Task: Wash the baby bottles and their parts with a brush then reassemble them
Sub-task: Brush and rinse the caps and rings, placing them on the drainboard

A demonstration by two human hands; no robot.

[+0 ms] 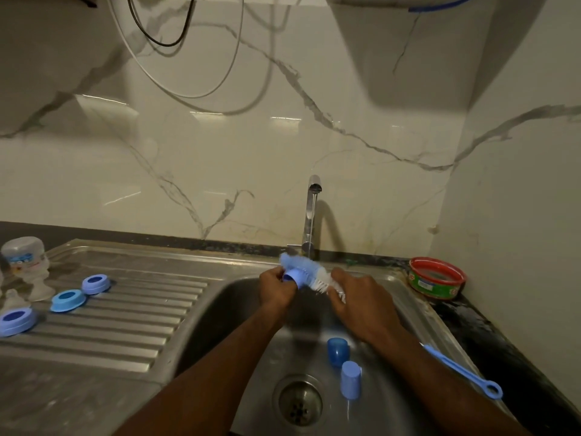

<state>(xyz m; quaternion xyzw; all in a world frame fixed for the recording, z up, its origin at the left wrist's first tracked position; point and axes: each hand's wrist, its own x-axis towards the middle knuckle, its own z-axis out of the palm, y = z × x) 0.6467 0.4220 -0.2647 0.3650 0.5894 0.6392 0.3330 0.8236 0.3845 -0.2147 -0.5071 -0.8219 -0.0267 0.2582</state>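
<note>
Over the sink basin, my left hand grips a small blue bottle cap. My right hand holds a bottle brush with blue and white bristles, pushed through the cap so its blue tip sticks out to the left. Two more blue caps lie in the basin near the drain. Three blue collar rings sit on the drainboard at left. A clear bottle stands upside down at the far left, with a clear teat beside it.
A chrome tap rises behind the basin, straight above my hands. A thin blue brush lies across the sink's right rim. A red round tub sits on the dark counter at right. Cables hang on the marble wall.
</note>
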